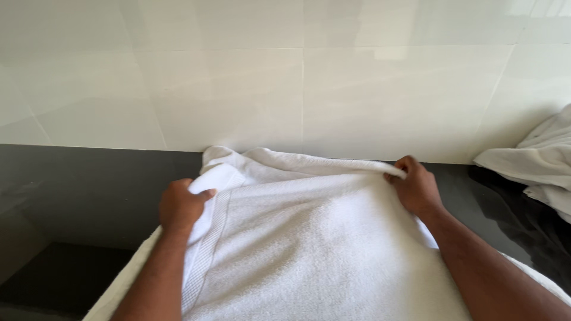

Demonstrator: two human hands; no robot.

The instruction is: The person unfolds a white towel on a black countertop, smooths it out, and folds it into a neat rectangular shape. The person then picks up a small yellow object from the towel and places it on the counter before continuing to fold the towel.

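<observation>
Towel point(321, 238) lay spread across the dark counter point(89, 190), far end reaching the tiled wall point(297, 77), near end running out of view under the camera. Both hands were on its far part.

Left hand point(181, 207): fingers curled tight round a corner or edge of the towel, thumb on top, a roll of cloth bunched in the grip. The woven border band ran down from this hand toward the camera.

Right hand point(416, 187): fingers pinched narrow on the far edge, a thin ridge of cloth raised between fingertips and thumb.

Progress, as judged: the far edge looked lifted and drawn toward the person, with a second layer of cloth showing behind it against the wall. That suggested a fold in hand, not finished. The lifted edge had not been laid flat; the surface between the hands sagged slightly and carried soft creases. Whether lower layers were already folded could not be told, since the near part was cut off.

Around: second white cloth point(535, 163), crumpled, sat at the right on the counter, well apart from the right hand. The counter dropped to a lower dark ledge at the left.

Obstructions: wall stood just behind the far edge, leaving little room there. Nothing lay on the towel itself.
</observation>
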